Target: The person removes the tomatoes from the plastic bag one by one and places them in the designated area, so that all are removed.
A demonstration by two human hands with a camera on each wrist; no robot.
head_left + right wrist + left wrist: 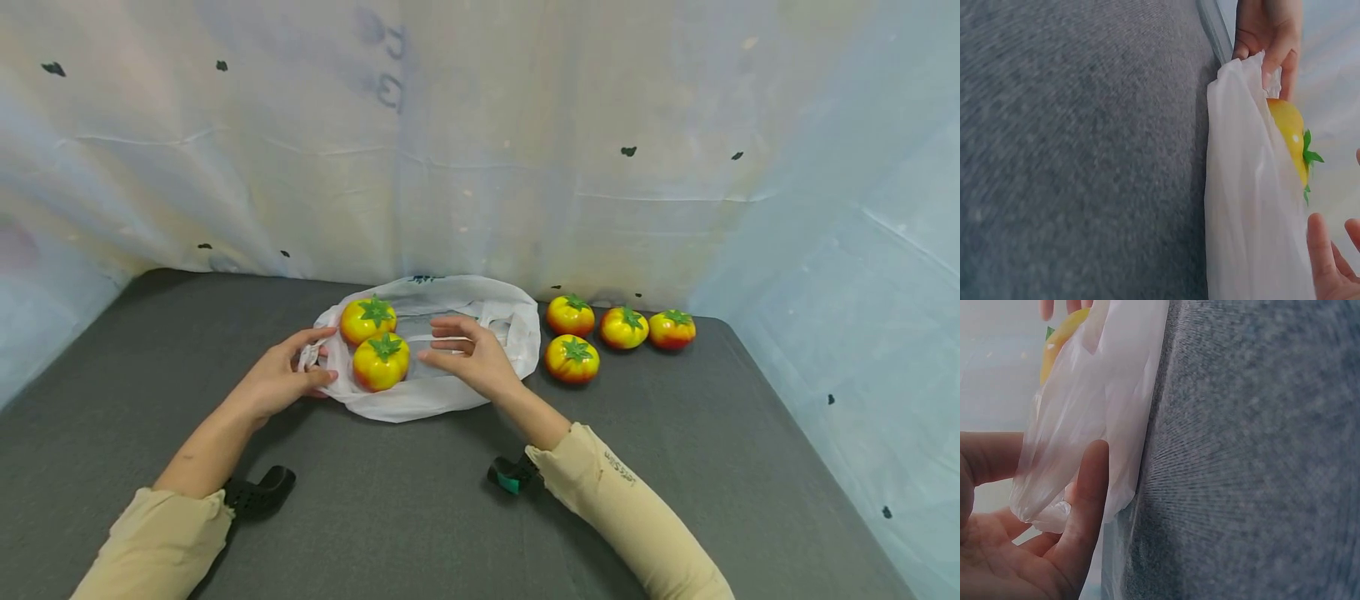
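Observation:
A white plastic bag (pixel 442 406) lies on the table with its mouth spread open. Two yellow-and-red tomatoes (pixel 381 362) sit inside its left part, one behind the other. At the bag's bunched left end, my left hand (pixel 281 375) holds the plastic between thumb and fingers; the left wrist view has the thumb (pixel 1092 481) along the bag's side. Over the bag's opening hovers my right hand (pixel 476 358), fingers spread and apart, nothing in them. In the right wrist view a tomato (pixel 1288 128) bulges above the bag's edge.
Several more tomatoes (pixel 572 360) stand in a group just right of the bag. The grey table (pixel 420 517) meets a pale plastic sheet (pixel 480 208) at the back and sides. Black straps (pixel 258 492) show under the wrists.

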